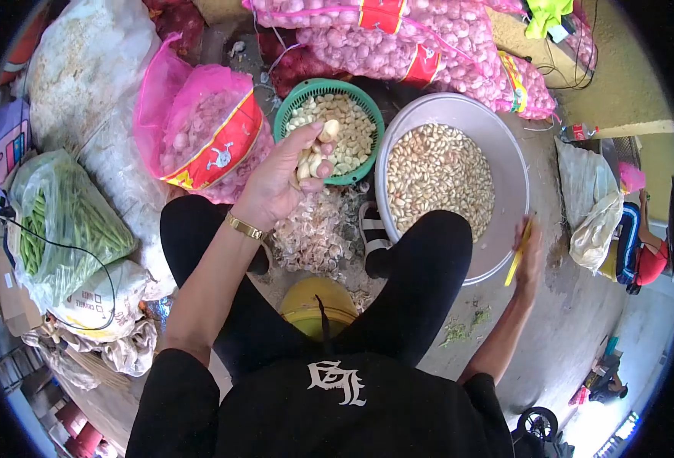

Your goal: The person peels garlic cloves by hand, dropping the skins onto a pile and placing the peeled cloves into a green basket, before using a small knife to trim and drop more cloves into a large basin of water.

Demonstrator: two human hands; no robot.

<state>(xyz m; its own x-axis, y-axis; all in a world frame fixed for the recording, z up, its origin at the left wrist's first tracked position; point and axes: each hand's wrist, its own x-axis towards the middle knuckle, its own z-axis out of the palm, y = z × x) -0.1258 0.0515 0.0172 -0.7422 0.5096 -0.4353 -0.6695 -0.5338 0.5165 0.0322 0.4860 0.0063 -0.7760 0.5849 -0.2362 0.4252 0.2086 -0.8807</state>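
My left hand (295, 172), with a gold watch on its wrist, is closed around several peeled garlic cloves (330, 130). It is over the left side of a green basket (283, 122) of peeled cloves. Out to the right, my right hand (530, 256) grips a slim yellow knife-like tool (518, 256); its exact kind is hard to make out. That hand is just outside the rim of a large grey basin (514, 191), which holds many unpeeled garlic cloves (440, 177).
Garlic skins (314, 237) litter the floor between my feet, in front of a yellow bucket (318, 305). Pink net sacks of garlic (443, 38) line the back. An open net sack (207, 133) and a bag of green pods (70, 221) stand left. Another person (649, 256) is far right.
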